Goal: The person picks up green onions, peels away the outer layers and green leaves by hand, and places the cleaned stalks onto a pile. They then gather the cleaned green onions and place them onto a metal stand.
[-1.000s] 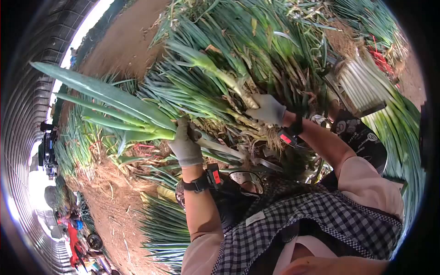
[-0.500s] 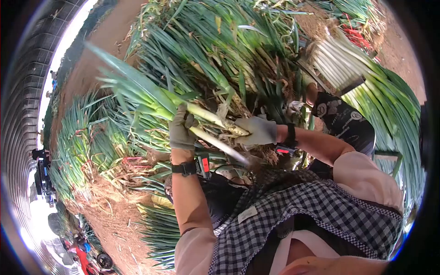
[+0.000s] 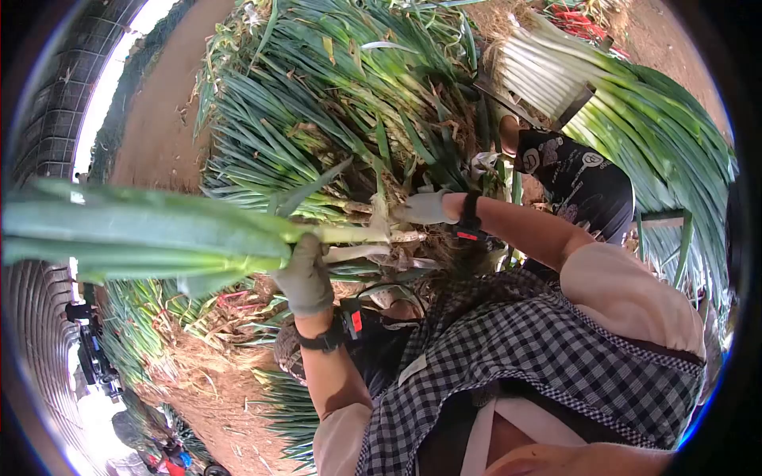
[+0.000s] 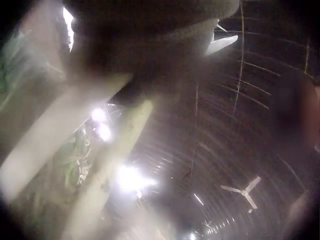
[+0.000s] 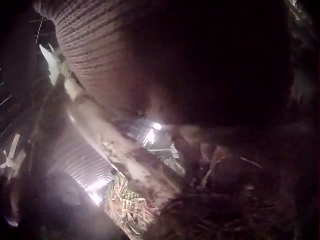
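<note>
Grey-gloved left hand [image 3: 304, 278] grips long green onions [image 3: 182, 238]; grey-gloved right hand [image 3: 425, 208], we can't tell; dark metal rack [image 3: 575, 107] holds white-stalked onions [image 3: 540, 70]

Three-bladed white fan [image 4: 244, 192] against dark ribbed roofing [image 4: 227, 150], plus brown earth [image 3: 214, 412]

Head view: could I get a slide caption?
Gloved left grip holds long green stalks beside a leafy heap, gloved right grip near the stalks' pale ends.
</note>
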Available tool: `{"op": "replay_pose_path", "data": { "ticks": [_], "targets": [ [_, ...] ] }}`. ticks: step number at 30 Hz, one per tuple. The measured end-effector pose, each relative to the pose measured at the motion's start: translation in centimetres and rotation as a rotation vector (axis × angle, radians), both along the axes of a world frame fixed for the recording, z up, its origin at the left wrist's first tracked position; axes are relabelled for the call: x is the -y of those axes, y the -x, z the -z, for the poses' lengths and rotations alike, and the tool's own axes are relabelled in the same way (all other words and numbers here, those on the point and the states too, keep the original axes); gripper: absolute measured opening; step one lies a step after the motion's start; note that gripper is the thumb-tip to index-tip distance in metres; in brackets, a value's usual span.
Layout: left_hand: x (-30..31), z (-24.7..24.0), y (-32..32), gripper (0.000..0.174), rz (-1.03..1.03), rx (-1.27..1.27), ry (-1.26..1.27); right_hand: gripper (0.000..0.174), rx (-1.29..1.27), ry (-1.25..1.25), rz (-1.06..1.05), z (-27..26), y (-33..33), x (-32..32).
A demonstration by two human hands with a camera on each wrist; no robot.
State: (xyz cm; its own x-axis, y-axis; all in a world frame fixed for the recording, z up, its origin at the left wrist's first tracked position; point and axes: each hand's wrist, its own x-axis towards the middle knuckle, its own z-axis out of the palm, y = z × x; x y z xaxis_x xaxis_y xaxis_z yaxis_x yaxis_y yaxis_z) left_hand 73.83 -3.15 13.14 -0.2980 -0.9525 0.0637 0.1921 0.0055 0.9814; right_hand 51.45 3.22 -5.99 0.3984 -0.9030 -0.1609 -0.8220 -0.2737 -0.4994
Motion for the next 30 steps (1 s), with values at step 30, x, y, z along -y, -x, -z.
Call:
{"op": "replay_pose_path", "data": {
  "ticks": [30],
  "targets": [
    [-4.4, -6.9, -0.6, 0.031, -0.281, -0.319, 0.046, 0.042, 0.745, 0.165, 0.452, -17.0, -8.0, -8.5]
  ]
}}
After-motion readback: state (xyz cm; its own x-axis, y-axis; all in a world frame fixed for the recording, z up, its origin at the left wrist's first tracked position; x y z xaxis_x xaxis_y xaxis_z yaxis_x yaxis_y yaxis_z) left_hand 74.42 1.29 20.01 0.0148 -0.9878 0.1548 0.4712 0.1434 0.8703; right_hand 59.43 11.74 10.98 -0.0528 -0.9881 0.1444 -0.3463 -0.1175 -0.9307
